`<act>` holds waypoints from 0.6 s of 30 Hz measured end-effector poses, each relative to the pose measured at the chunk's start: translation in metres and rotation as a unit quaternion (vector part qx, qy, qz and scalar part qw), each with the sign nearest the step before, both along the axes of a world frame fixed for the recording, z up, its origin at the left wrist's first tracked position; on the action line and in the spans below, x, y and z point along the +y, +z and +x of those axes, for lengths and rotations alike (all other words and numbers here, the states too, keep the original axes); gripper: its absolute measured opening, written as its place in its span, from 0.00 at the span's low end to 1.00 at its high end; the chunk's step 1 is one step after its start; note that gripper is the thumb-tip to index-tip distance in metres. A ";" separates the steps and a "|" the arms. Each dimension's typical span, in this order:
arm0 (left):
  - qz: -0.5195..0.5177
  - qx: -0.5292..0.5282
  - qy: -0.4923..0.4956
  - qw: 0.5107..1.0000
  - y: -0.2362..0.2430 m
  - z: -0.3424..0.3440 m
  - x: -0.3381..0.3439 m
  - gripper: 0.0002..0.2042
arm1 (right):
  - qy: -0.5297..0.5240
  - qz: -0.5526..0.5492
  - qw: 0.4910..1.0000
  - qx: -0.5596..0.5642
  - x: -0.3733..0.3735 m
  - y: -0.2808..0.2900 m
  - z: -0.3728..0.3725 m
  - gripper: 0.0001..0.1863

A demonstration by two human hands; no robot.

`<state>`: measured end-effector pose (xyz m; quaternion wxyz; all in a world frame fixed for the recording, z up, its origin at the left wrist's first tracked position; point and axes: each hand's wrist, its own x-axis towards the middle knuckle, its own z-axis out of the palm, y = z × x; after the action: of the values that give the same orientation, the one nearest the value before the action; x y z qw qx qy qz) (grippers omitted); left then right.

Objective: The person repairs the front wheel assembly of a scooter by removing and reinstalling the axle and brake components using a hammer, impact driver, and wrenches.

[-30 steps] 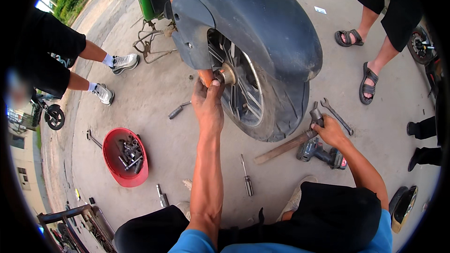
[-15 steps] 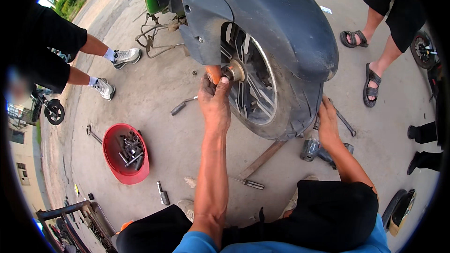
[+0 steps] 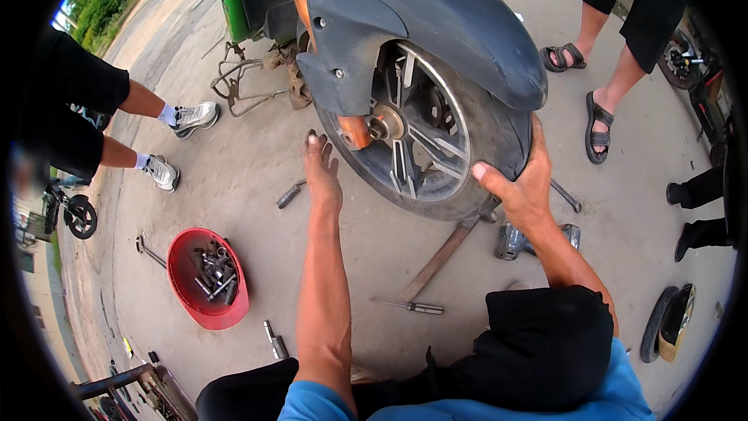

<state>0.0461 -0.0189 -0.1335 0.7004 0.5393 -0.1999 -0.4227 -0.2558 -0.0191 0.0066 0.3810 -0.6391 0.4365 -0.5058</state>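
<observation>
Red plastic hard hat (image 3: pixel 220 316), eight o'clock, holds grey metal sockets (image 3: pixel 216 272); left fingers (image 3: pixel 315 151) spread (empty), right fingers (image 3: pixel 538 148), wide apart, clasp black rubber tyre (image 3: pixel 495 136).

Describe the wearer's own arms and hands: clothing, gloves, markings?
Short, plain blue sleeves on both arms; forearms bare below them. The left hand and right hand are ungloved, five-fingered human hands. No watch or bracelet visible on either wrist. The left fingertips look smudged with dark grime.
</observation>
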 end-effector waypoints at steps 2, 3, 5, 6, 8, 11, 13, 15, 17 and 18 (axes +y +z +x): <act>-0.012 0.045 -0.058 0.997 -0.008 0.010 -0.010 0.45 | -0.009 0.005 1.000 -0.015 -0.001 -0.003 -0.002 0.55; -0.028 0.072 -0.114 0.991 -0.010 0.011 -0.015 0.45 | -0.014 0.002 1.000 -0.009 -0.003 -0.004 -0.004 0.55; -0.081 0.079 -0.199 0.973 -0.010 0.014 -0.028 0.42 | -0.022 -0.012 0.999 0.036 -0.010 -0.006 -0.009 0.56; -0.084 0.082 -0.203 0.972 -0.010 0.015 -0.032 0.42 | -0.026 -0.014 0.999 0.040 -0.012 -0.006 -0.011 0.56; -0.075 0.079 -0.202 0.973 -0.007 0.021 -0.036 0.39 | -0.022 -0.010 0.999 0.036 -0.017 -0.007 -0.012 0.57; -0.072 0.100 -0.188 0.974 -0.013 0.025 -0.041 0.36 | -0.016 -0.025 0.999 0.032 -0.027 -0.013 -0.014 0.57; -0.066 0.115 -0.186 0.974 -0.014 0.020 -0.036 0.36 | -0.004 -0.019 1.000 0.006 -0.035 -0.009 -0.020 0.57; -0.108 0.076 -0.158 0.979 -0.011 0.009 -0.024 0.35 | 0.013 -0.006 0.999 -0.040 -0.042 -0.011 -0.026 0.53; -0.102 0.072 -0.136 0.983 -0.010 0.004 -0.020 0.35 | 0.006 0.002 0.999 -0.036 -0.051 -0.011 -0.028 0.53; -0.101 0.072 -0.112 0.986 -0.010 0.003 -0.018 0.35 | 0.001 0.005 1.000 -0.027 -0.053 -0.012 -0.029 0.52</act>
<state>0.0488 -0.0372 -0.1435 0.7120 0.4077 -0.2500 -0.5141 -0.2845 -0.0722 -0.0056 0.3968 -0.6236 0.4279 -0.5201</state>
